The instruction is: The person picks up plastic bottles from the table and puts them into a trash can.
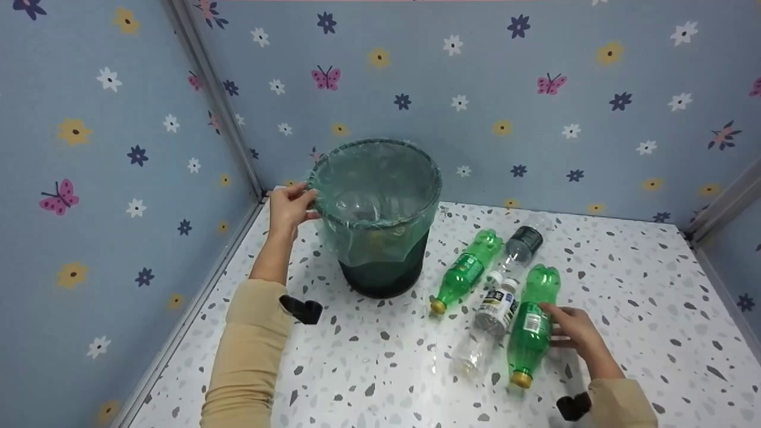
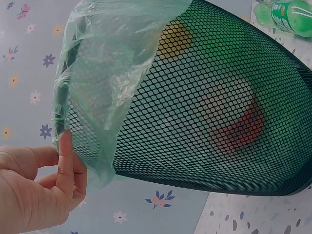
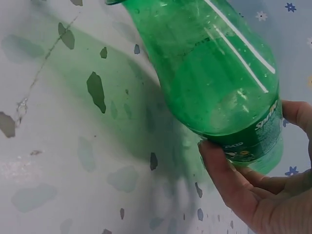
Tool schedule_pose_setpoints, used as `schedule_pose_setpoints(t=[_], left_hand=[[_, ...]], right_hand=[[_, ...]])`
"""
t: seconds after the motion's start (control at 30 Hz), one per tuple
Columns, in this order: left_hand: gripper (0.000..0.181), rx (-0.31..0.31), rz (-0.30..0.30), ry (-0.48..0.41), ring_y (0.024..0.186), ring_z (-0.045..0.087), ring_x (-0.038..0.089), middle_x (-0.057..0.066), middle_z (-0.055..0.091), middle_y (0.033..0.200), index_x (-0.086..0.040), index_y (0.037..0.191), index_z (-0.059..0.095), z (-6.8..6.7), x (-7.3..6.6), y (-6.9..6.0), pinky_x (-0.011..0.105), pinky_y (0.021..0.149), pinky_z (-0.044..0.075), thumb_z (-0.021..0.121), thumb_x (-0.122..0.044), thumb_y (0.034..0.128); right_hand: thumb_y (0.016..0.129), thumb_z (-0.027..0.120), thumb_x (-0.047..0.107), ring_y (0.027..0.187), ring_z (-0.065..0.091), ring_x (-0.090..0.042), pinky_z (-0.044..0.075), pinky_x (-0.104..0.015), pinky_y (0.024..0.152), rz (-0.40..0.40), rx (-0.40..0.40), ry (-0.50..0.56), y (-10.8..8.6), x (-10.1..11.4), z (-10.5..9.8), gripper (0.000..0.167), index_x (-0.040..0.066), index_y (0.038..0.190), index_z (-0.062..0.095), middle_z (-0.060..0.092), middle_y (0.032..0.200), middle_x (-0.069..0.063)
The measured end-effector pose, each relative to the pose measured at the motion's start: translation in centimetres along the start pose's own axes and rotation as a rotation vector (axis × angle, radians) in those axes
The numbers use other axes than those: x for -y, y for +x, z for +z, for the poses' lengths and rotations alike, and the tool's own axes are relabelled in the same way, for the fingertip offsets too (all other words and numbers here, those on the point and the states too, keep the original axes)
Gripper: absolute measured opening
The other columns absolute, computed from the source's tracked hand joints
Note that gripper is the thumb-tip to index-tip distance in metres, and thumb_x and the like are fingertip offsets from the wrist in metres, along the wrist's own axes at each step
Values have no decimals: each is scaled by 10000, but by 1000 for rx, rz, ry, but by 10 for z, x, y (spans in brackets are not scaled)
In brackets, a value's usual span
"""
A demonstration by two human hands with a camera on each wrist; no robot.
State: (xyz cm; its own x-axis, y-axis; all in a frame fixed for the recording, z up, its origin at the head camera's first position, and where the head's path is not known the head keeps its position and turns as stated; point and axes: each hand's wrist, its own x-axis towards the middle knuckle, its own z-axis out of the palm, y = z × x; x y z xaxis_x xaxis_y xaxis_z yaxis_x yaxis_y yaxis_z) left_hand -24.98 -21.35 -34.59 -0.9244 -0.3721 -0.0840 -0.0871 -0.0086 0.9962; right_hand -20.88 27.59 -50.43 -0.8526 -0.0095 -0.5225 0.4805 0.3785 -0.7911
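A black mesh waste bin [image 1: 383, 279] stands on the table, lined with a thin green plastic bag [image 1: 380, 244] folded over its rim. My left hand [image 1: 289, 207] pinches the bagged rim at the bin's left side, thumb and fingers about the edge in the left wrist view. On the right, my right hand [image 1: 572, 334] holds a green plastic bottle [image 1: 531, 339] with a yellow cap around its label. The cap points toward me. In the right wrist view, the bottle [image 3: 219, 92] appears slightly above the tabletop, its shadow beside it.
Left of the held bottle lie another green bottle [image 1: 467, 272], a clear bottle with a dark label [image 1: 525, 241] and a clear bottle with a white label [image 1: 498, 303]. Blurred yellow [image 2: 174, 40] and red-and-white shapes show through the mesh. Patterned walls [image 1: 475, 107] border the table.
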Motion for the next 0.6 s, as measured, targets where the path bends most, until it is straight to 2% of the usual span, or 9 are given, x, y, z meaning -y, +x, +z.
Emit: schedule_pose_setpoints(t=[0.23, 0.4, 0.6], left_hand=[[413, -12, 1, 4, 725, 554, 132, 168, 494, 1073, 34, 1291, 415, 1, 6, 7, 226, 591, 546, 504, -31, 893], [405, -16, 15, 13, 736, 562, 143, 159, 497, 1045, 36, 1282, 428, 1, 6, 5, 229, 597, 547, 508, -34, 892], [406, -9, 23, 5, 727, 563, 137, 153, 495, 1033, 42, 1284, 421, 0, 4, 3, 231, 595, 548, 504, -31, 893]], right_hand=[[847, 481, 529, 915, 543, -245, 528, -362, 758, -42, 1, -25, -8, 17, 0, 909, -169, 1330, 156, 308, 1273, -321], [837, 483, 549, 935, 531, -249, 531, -353, 752, -81, 1, -49, -13, 36, 2, 920, -148, 1341, 160, 313, 1279, -310], [839, 484, 546, 995, 510, -320, 535, -345, 741, -205, 2, -81, -21, 64, 7, 874, -112, 1347, 213, 322, 1291, -296]])
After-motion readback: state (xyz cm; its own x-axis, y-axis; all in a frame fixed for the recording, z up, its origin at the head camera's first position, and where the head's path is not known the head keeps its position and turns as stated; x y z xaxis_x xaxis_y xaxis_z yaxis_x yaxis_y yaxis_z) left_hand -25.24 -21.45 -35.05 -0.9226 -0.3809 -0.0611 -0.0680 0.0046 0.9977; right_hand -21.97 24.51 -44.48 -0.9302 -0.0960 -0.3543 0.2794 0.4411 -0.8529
